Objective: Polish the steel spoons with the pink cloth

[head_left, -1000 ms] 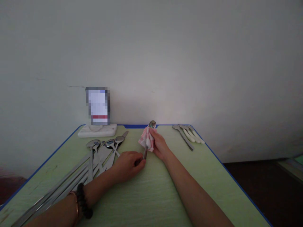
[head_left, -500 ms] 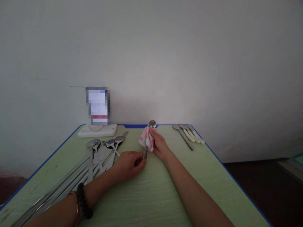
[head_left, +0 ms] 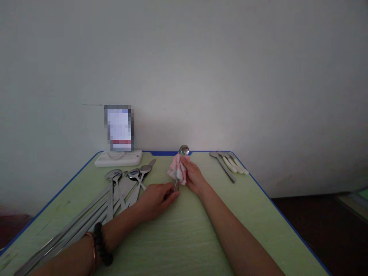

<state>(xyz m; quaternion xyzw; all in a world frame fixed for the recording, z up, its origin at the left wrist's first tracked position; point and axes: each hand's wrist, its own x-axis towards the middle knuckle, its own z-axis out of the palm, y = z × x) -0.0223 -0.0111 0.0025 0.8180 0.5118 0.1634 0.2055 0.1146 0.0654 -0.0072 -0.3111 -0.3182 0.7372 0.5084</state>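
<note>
A metal spoon (head_left: 184, 150) is held up over the middle of the table, its round bowl pointing toward the wall. My left hand (head_left: 159, 197) is closed around the end of its handle. My right hand (head_left: 194, 176) pinches a pink and white cloth (head_left: 177, 168) that is wrapped around the spoon just below the bowl. The cloth hides the middle of the handle. Close to my left hand lies a pile of metal cutlery (head_left: 115, 191), with spoons, a knife and long thin metal pieces, partly covered by my left forearm.
A metal spoon (head_left: 222, 166) and several pieces of cutlery with cream handles (head_left: 234, 165) lie at the back right. A blurred-out screen (head_left: 119, 128) stands on a white base (head_left: 118, 158) at the back left. The green table (head_left: 184, 237) has a blue edge and meets a wall.
The spoon's bowl has shifted slightly left and shows a little more above the cloth. My left fingers have moved slightly up and right with the handle. The other cutlery lies unchanged.
</note>
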